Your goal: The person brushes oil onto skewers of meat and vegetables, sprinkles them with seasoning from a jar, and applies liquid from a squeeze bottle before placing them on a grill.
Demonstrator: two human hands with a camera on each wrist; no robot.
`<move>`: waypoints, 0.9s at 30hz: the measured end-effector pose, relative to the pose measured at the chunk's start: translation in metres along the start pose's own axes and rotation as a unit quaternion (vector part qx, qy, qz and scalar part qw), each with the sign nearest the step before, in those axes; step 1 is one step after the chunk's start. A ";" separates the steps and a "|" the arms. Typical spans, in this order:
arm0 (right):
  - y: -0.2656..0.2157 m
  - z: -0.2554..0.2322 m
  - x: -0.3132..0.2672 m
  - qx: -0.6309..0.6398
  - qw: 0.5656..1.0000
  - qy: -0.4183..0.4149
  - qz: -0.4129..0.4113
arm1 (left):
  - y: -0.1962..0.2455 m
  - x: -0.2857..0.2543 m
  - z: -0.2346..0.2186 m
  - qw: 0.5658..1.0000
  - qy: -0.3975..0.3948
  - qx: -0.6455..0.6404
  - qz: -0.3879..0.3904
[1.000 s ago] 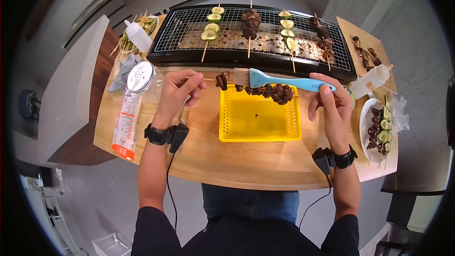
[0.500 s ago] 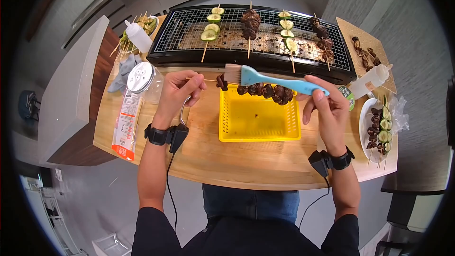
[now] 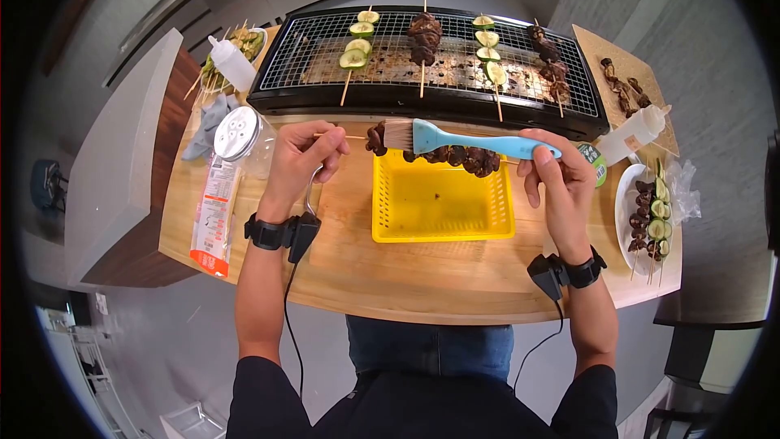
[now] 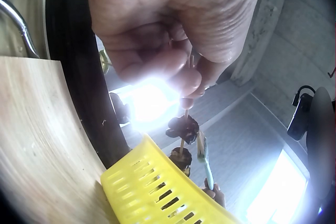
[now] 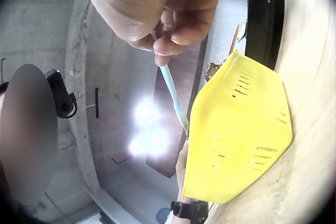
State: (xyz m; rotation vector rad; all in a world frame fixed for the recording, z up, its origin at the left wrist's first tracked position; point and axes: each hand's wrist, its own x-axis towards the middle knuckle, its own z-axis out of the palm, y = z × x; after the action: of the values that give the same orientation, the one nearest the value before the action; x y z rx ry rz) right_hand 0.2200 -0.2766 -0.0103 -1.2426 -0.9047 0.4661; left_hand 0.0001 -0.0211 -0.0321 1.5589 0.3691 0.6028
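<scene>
My left hand [image 3: 302, 161] pinches the bare end of a bamboo skewer threaded with dark brown meat pieces [image 3: 479, 161]. The skewer lies level over the back of a yellow plastic basket [image 3: 443, 238]. In my right hand [image 3: 566, 183] is a basting brush [image 3: 487, 143] with a light blue handle, held between thumb and fingers. Its pale bristles [image 3: 398, 135] lie over the meat near the skewer's left end and hide part of it. From the left wrist, the skewer stick [image 4: 186, 112] shows between my fingertips, with the brush [image 4: 203, 155] beside the meat.
Behind the basket stands a black grill [image 3: 325, 102] bearing meat and zucchini skewers. A shaker jar [image 3: 237, 134], squeeze bottle [image 3: 233, 63] and seasoning packet [image 3: 216, 215] stand left. At right are another squeeze bottle [image 3: 635, 134] and a white plate [image 3: 624, 211] of skewers.
The brush has moved left along the skewer, its bristles now against the leftmost meat piece. My right hand has shifted slightly left with it; my left hand keeps its hold.
</scene>
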 end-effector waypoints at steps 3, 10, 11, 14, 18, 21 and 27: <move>-0.001 -0.001 0.000 0.002 1.000 0.006 -0.009 | 0.000 0.000 0.000 1.000 -0.004 -0.001 0.003; -0.003 0.003 -0.006 0.032 0.997 -0.065 -0.019 | -0.001 0.000 0.000 1.000 -0.002 -0.001 0.001; -0.003 0.004 -0.006 0.044 0.996 -0.074 -0.015 | -0.001 0.000 0.000 1.000 -0.003 -0.001 0.000; -0.002 0.004 -0.005 0.039 0.997 -0.070 -0.010 | -0.001 0.000 0.001 1.000 0.002 0.007 -0.002; -0.002 0.001 -0.002 0.025 0.999 -0.036 -0.003 | 0.001 0.000 0.001 1.000 -0.008 0.013 -0.002; -0.004 -0.002 0.000 0.012 1.000 0.016 -0.012 | 0.002 0.000 0.002 1.000 -0.010 0.013 0.001; -0.005 -0.004 0.002 0.027 0.999 0.025 -0.012 | 0.002 0.001 0.002 1.000 -0.013 0.024 0.000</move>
State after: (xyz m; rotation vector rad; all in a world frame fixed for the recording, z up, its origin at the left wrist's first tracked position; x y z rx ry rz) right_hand 0.2236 -0.2784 -0.0053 -1.1878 -0.8579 0.4360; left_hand 0.0015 -0.0221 -0.0302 1.6110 0.3659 0.5757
